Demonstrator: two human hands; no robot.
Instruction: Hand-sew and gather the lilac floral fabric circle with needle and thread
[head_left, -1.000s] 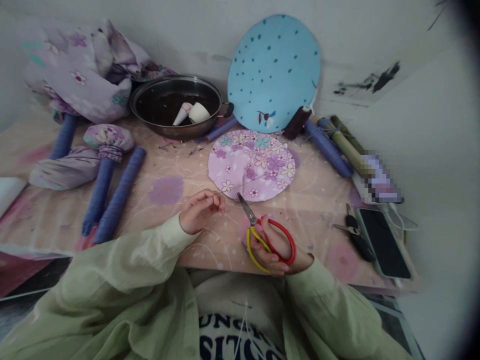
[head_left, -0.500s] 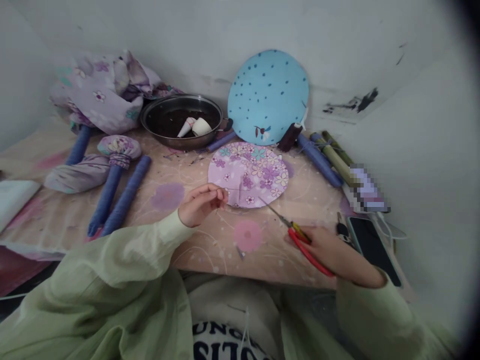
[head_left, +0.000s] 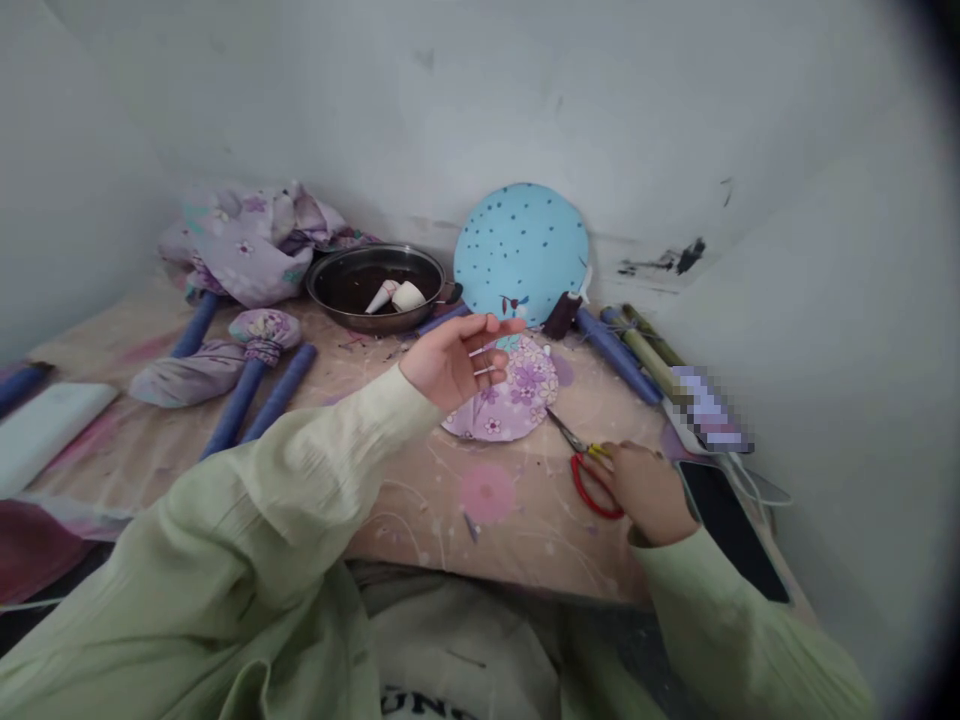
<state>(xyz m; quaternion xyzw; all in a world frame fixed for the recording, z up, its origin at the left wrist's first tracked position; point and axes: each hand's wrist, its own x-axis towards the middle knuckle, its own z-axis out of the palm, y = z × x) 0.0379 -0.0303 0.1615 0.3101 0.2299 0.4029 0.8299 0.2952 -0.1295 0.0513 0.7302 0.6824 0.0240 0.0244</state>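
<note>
My left hand (head_left: 454, 362) hovers over a round purple floral fabric piece (head_left: 521, 395) and hides its left and upper part. Its fingers are stretched and apart, palm turned to the right, and I see nothing held in them. To the right, my right hand (head_left: 651, 490) rests low over the table with its fingers curled at the yellow handle of the scissors (head_left: 596, 488). The red handle loop shows beside the fingers. The scissor blades point up and left, their tip by the fabric's lower right edge.
Behind are a metal pan (head_left: 375, 320) holding a white cone and a thread spool, a blue dotted disc (head_left: 521, 250) against the wall and a dark thread spool (head_left: 562, 316). Wrapped purple rods (head_left: 281, 390) lie left. Right lie more rods (head_left: 622, 355) and a phone (head_left: 731, 530).
My left hand has opened from a pinch and risen over the floral piece. My right hand, with the scissors, has turned inward. The camera view has tilted upward.
</note>
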